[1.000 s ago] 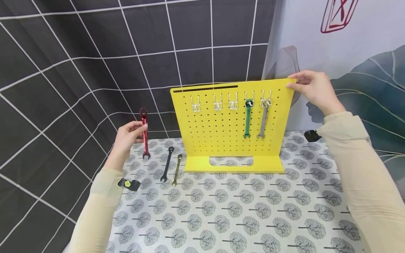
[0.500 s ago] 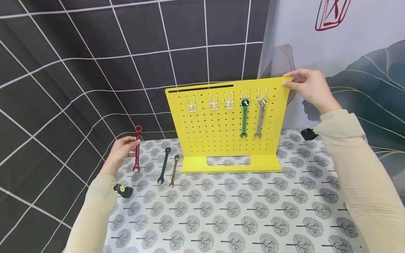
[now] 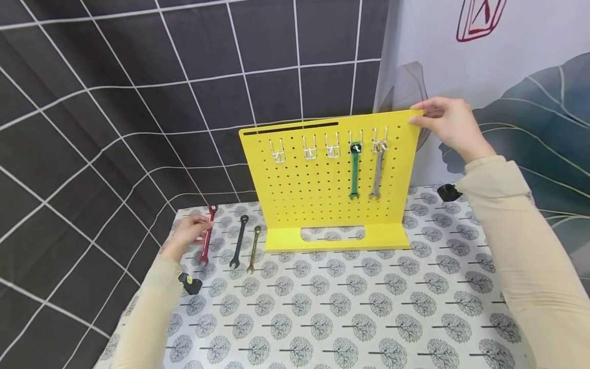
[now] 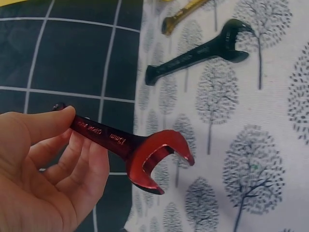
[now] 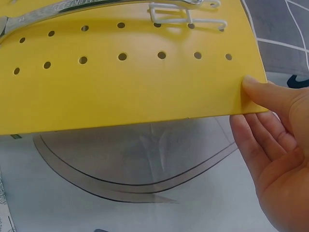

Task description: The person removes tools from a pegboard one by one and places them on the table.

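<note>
My left hand [image 3: 189, 234] [image 4: 48, 179] holds a red wrench [image 3: 207, 234] [image 4: 130, 152] by its shaft, low over the table's left side. Its open-end jaw points down toward the patterned cloth. Beside it lie a black wrench [image 3: 238, 241] [image 4: 198, 50] and a brass wrench [image 3: 253, 248] [image 4: 186, 10]. My right hand [image 3: 449, 125] [image 5: 275, 145] pinches the top right corner of an upright yellow pegboard [image 3: 329, 174] [image 5: 125, 87], thumb on the front face. A green wrench [image 3: 355, 171] and a silver wrench [image 3: 377, 171] hang from its hooks. Three white hooks to their left are bare.
The tree-patterned tablecloth [image 3: 350, 307] covers the table, whose left edge runs close to my left hand. A dark grid-patterned backdrop [image 3: 138, 102] hangs behind and to the left. A leaf-print curtain [image 3: 507, 77] hangs at the right. Small black wrist camera mounts [image 3: 190, 283] show on both sleeves.
My left hand has lowered the red wrench from shoulder height of the pegboard down near the table, next to the black wrench. My right hand has kept its hold on the board's corner.
</note>
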Motion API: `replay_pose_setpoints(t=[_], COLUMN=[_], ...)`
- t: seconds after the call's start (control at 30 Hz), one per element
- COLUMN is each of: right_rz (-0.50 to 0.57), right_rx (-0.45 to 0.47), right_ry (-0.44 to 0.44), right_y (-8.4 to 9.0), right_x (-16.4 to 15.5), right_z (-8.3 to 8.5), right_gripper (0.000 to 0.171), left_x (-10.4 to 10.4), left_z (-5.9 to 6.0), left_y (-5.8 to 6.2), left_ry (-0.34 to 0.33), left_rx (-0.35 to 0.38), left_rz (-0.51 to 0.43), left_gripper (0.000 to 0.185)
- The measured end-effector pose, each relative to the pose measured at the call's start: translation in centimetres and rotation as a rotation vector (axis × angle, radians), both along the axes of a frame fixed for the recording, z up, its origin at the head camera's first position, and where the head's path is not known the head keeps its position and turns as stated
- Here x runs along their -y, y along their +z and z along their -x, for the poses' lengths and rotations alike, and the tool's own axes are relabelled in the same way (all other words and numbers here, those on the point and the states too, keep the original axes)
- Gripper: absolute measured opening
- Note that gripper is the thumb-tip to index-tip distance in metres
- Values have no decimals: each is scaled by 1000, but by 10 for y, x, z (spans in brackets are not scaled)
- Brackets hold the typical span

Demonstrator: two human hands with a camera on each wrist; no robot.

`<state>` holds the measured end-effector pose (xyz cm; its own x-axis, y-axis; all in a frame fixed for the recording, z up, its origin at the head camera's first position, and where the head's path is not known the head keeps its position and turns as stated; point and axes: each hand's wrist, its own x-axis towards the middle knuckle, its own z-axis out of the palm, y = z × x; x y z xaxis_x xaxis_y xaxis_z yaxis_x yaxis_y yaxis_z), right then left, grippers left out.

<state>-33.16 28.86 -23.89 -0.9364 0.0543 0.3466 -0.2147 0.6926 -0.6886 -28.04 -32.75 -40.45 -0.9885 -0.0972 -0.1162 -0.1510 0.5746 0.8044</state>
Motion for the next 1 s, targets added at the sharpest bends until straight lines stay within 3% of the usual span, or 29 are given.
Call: replay_pose_setpoints(t=[0.47, 1.0], right_rz=[1, -5], right_rx=[-8, -14], right_ry=[2, 0], right_y=[0, -1], right_x=[2, 1], right_z=[-2, -3], right_gripper=[51, 50], left_x=[5, -3], left_z=[2, -2], left_y=[-28, -37], left_ry=[22, 16], left_rx=[63, 89], left_rz=[-26, -25], left_gripper=[28, 24])
